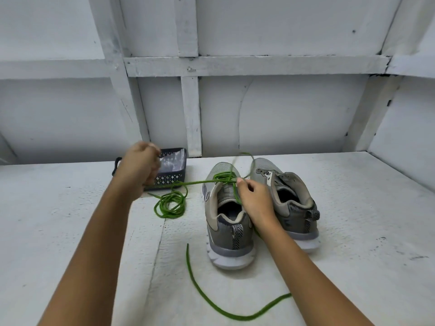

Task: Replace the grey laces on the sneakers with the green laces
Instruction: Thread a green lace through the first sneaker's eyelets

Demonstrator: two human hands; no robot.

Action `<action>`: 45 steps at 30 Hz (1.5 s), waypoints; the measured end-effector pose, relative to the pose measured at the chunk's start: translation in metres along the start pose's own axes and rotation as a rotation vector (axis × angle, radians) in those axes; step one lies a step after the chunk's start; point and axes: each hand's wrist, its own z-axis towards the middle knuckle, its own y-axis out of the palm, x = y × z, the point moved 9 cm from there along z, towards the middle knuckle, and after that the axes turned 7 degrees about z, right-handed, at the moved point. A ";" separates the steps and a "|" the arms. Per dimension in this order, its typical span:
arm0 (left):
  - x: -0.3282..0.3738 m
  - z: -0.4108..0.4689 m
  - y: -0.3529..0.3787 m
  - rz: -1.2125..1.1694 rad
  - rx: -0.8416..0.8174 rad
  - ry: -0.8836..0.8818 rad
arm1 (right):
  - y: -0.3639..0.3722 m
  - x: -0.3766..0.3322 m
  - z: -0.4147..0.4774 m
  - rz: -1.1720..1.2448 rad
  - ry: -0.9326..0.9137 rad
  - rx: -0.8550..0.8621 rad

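Observation:
Two grey sneakers stand side by side on a white surface, heels toward me. The left sneaker (226,222) has a green lace (223,178) threaded across its eyelets. My left hand (138,164) is raised to the left and grips one taut end of that lace. My right hand (255,200) rests over the left sneaker's tongue and pinches the lace there. The lace's other end (211,302) trails over the surface toward me. The right sneaker (289,198) shows no lace. A second green lace (170,204) lies coiled left of the shoes.
A small dark basket (173,176) with pale contents stands at the back left, partly behind my left hand. A white panelled wall (259,109) closes off the back and right side of the white surface (364,231).

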 end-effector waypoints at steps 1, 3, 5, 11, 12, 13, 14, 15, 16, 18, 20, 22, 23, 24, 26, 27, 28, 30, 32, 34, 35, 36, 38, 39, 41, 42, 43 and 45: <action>0.000 -0.004 0.014 0.210 -0.147 -0.012 | 0.000 0.001 0.000 -0.008 -0.001 0.000; 0.000 -0.018 0.051 0.605 -0.443 0.039 | 0.000 0.000 0.001 -0.024 -0.008 0.004; 0.008 -0.024 0.088 0.864 -0.522 0.215 | 0.000 -0.001 0.001 -0.028 -0.015 0.009; 0.006 -0.005 0.160 1.112 -0.372 0.427 | 0.001 0.000 0.003 -0.029 -0.013 0.007; 0.001 -0.001 0.162 1.117 -0.358 0.414 | 0.000 -0.001 0.002 -0.031 -0.018 0.006; -0.001 0.002 0.162 1.099 -0.345 0.413 | 0.000 -0.001 0.002 -0.031 -0.022 0.005; -0.001 0.002 0.162 1.055 -0.333 0.423 | -0.001 -0.001 0.001 -0.027 -0.024 0.004; 0.002 0.000 0.159 0.991 -0.328 0.437 | -0.001 -0.001 0.000 -0.021 -0.022 0.003; 0.007 -0.003 0.155 0.899 -0.334 0.442 | -0.002 -0.001 0.000 -0.017 -0.017 0.003; 0.013 -0.007 0.139 0.634 -0.347 0.391 | -0.002 0.000 0.000 -0.018 -0.009 0.009; 0.016 -0.008 0.116 0.296 -0.367 0.289 | -0.002 0.000 0.000 -0.035 -0.001 0.013; 0.020 -0.011 0.099 -0.055 -0.414 0.200 | -0.003 0.000 0.000 -0.061 -0.002 0.018; 0.023 -0.013 0.091 -0.191 -0.430 0.172 | -0.003 -0.001 0.000 -0.069 -0.002 0.020; 0.028 -0.015 0.084 -0.296 -0.434 0.157 | -0.004 -0.001 0.000 -0.072 -0.001 0.021; 0.036 -0.018 0.067 -0.459 -0.425 0.143 | -0.004 -0.004 -0.001 -0.081 -0.006 0.020; 0.040 -0.019 0.059 -0.524 -0.419 0.136 | -0.005 -0.004 -0.001 -0.091 -0.008 0.020; 0.042 -0.020 0.053 -0.568 -0.409 0.130 | -0.005 -0.004 -0.001 -0.100 -0.005 0.021; 0.043 -0.024 0.044 -0.602 -0.393 0.122 | -0.005 -0.005 -0.002 -0.106 0.006 0.020; 0.045 -0.030 0.043 -0.595 -0.414 0.129 | -0.005 -0.008 -0.002 -0.120 0.014 0.012; 0.047 -0.037 0.047 -0.569 -0.463 0.143 | -0.005 -0.012 -0.001 -0.151 0.016 0.001; 0.047 -0.040 0.049 -0.554 -0.483 0.146 | -0.004 -0.015 -0.001 -0.174 0.011 -0.036; 0.047 -0.042 0.052 -0.545 -0.499 0.149 | -0.001 -0.021 -0.001 -0.207 -0.015 -0.102; 0.051 -0.045 0.057 -0.532 -0.530 0.169 | 0.006 -0.040 -0.004 -0.293 -0.121 -0.250; 0.053 -0.047 0.060 -0.520 -0.549 0.182 | 0.008 -0.053 -0.007 -0.315 -0.180 -0.299; 0.059 -0.054 0.067 -0.479 -0.602 0.209 | 0.006 -0.076 -0.009 -0.355 -0.280 -0.312; 0.060 -0.058 0.070 -0.453 -0.634 0.218 | 0.003 -0.086 -0.009 -0.379 -0.313 -0.306; 0.062 -0.062 0.075 -0.422 -0.665 0.222 | 0.000 -0.093 -0.009 -0.391 -0.327 -0.320; 0.060 -0.068 0.083 -0.354 -0.724 0.195 | -0.002 -0.104 -0.011 -0.325 -0.303 -0.412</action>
